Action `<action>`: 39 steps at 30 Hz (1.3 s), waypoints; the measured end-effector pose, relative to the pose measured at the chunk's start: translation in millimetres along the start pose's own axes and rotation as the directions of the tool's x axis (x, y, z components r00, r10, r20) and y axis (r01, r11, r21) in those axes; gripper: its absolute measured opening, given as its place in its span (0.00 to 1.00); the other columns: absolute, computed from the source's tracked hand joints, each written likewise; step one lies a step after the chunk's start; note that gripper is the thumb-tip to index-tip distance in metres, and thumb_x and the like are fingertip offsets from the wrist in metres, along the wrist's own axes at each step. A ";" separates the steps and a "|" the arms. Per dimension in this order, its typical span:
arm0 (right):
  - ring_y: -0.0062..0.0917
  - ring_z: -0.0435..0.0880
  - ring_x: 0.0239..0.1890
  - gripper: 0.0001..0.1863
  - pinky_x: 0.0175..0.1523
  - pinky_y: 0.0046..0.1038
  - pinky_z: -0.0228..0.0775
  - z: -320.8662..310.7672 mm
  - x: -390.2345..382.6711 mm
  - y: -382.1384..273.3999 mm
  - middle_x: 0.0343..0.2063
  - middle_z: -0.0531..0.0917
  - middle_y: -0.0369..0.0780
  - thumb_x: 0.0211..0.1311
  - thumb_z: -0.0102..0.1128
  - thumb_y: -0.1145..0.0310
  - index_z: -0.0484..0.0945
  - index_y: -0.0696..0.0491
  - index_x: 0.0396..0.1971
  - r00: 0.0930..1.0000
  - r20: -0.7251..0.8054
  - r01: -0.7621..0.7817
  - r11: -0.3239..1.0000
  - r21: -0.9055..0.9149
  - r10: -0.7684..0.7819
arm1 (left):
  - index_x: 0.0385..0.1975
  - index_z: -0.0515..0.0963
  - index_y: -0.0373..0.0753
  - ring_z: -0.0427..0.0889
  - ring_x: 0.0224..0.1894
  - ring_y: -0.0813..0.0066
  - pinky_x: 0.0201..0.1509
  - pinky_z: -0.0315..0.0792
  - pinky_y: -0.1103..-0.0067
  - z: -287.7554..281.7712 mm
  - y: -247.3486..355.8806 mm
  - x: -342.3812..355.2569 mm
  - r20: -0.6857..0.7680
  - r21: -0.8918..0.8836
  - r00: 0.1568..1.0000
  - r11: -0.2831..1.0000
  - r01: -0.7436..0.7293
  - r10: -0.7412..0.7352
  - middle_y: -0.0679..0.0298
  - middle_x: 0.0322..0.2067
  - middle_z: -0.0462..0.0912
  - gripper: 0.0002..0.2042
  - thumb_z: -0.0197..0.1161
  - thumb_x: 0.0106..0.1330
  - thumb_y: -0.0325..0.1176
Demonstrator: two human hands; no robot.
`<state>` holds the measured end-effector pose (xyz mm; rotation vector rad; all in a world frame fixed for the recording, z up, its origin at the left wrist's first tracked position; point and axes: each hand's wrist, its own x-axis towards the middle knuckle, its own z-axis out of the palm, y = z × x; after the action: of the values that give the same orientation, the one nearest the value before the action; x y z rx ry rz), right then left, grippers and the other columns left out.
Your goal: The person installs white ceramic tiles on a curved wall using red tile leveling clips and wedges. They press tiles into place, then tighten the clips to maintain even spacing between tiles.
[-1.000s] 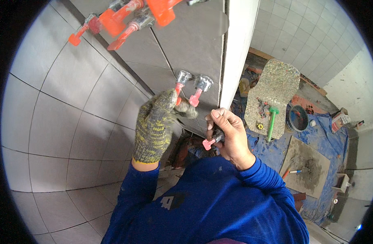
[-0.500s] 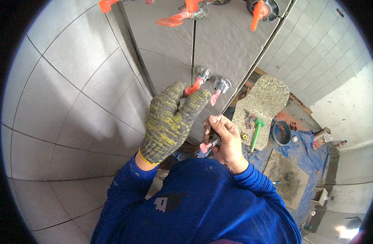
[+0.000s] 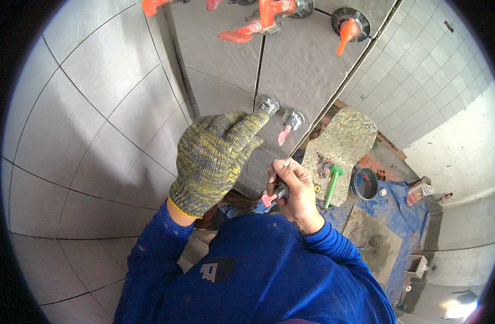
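Observation:
My left hand (image 3: 212, 156), in a grey-and-yellow knit glove, reaches up to a tile leveler (image 3: 269, 104) on the grey wall tile. Its fingers bend round the leveler's handle side and hide the handle; only the pale, grimy base shows. Just right of it, a second leveler (image 3: 294, 119) with a pinkish-red handle sticks out from the tile. Below, my bare right hand (image 3: 296, 191) is closed round a loose tile leveler (image 3: 268, 199), its red handle poking out past the fingers and its dark base partly covered by them.
More levelers with orange handles, such as one on a black round base (image 3: 349, 32), stand higher on the wall. Down to the right lie a speckled board (image 3: 342, 132), a green-handled mallet (image 3: 332, 186), a black bucket (image 3: 365, 183) and a loose tile (image 3: 374, 237) on blue sheeting.
My left hand has shifted slightly left and turned, and its fingers now cover the leveler's red handle that showed before. My right hand keeps its leveler, almost unmoved.

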<state>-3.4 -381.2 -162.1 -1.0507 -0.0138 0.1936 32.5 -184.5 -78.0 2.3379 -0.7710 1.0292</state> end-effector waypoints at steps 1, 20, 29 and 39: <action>0.18 0.78 0.18 0.12 0.15 0.18 0.54 -0.9 0.2 0.7 0.26 0.81 0.35 0.75 0.61 0.60 0.79 0.54 0.37 1.000 0.011 -0.005 1.000 -0.004 0.005 | 0.60 0.80 0.47 0.84 0.40 0.60 0.41 0.77 0.65 0.1 -2.6 0.4 0.042 0.074 0.998 0.996 -0.043 0.040 0.61 0.41 0.86 0.25 0.72 0.60 0.36; 0.18 0.78 0.19 0.11 0.19 0.19 0.62 -3.4 -1.9 2.9 0.25 0.81 0.34 0.75 0.62 0.62 0.79 0.54 0.35 0.997 -0.010 -0.075 0.996 0.041 0.075 | 0.47 0.83 0.34 0.87 0.39 0.63 0.43 0.79 0.73 10.8 -14.8 5.7 -0.014 -0.288 0.993 0.951 -0.115 0.116 0.57 0.41 0.88 0.13 0.69 0.65 0.29; 0.19 0.79 0.21 0.11 0.22 0.21 0.69 -6.4 -3.7 4.7 0.25 0.81 0.35 0.74 0.62 0.63 0.79 0.55 0.34 0.996 -0.044 -0.079 0.995 0.066 0.082 | 0.46 0.82 0.33 0.82 0.35 0.82 0.35 0.77 0.81 2.6 11.8 -10.0 -0.017 -0.687 0.787 0.579 0.439 -0.616 0.65 0.38 0.85 0.11 0.63 0.75 0.35; 0.19 0.79 0.19 0.11 0.18 0.20 0.60 -8.9 -4.3 6.4 0.25 0.81 0.35 0.74 0.63 0.61 0.80 0.54 0.37 0.998 -0.023 -0.059 0.997 0.043 0.060 | 0.57 0.79 0.38 0.77 0.23 0.79 0.28 0.71 0.80 19.5 1.0 -10.6 0.565 -0.825 0.764 -0.209 0.525 -0.312 0.65 0.33 0.82 0.15 0.53 0.80 0.38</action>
<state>-7.7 -386.5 -171.7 -1.0121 0.0432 0.2347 35.8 -193.9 -97.8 1.0329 -0.3596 -0.2239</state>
